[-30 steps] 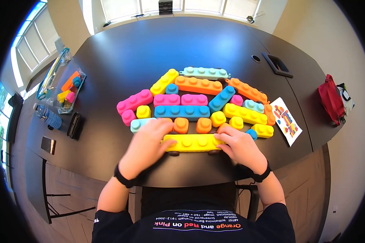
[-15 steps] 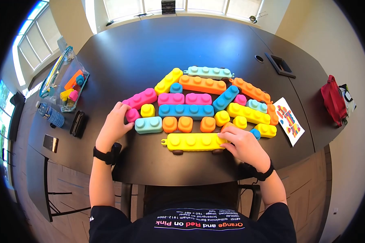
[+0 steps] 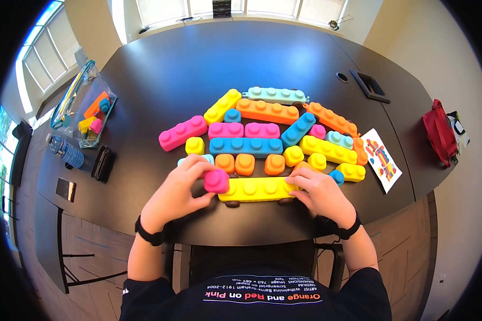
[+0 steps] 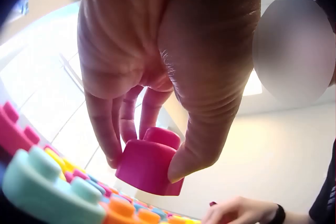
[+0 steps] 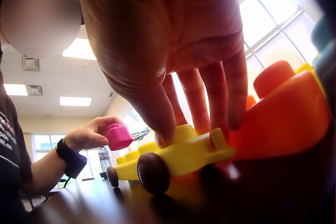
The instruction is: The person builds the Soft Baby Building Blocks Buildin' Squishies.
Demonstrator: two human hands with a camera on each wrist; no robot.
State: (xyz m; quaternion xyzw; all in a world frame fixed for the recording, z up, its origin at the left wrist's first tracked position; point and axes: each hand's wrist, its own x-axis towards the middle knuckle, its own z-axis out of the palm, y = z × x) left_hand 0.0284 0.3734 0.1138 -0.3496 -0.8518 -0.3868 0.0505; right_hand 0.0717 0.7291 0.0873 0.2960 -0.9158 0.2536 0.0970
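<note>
My left hand [image 3: 175,188] pinches a small pink one-stud block [image 4: 149,163] between thumb and fingers. In the head view that block overlaps the left end of a yellow wheeled base [image 3: 250,189] with a row of studs. The right wrist view shows the pink block raised above the table. My right hand [image 3: 323,192] grips the right end of the yellow wheeled base, whose dark wheels [image 5: 154,173] rest on the table. An orange block [image 5: 283,113] stands right beside the right fingers. A light teal block [image 4: 50,192] lies near the left hand.
Beyond the hands spreads a layout of pink, blue, yellow and orange blocks [image 3: 245,146]. A printed card [image 3: 381,160] lies to its right. At the left are a clear bag [image 3: 72,120] with blocks, a water bottle [image 3: 67,151] and a dark case [image 3: 102,163]. A red bag [image 3: 439,132] sits far right.
My left hand went left to the small pink block beside the long pink one, then brought it right to the yellow base's left end. The right hand has stayed on the base.
</note>
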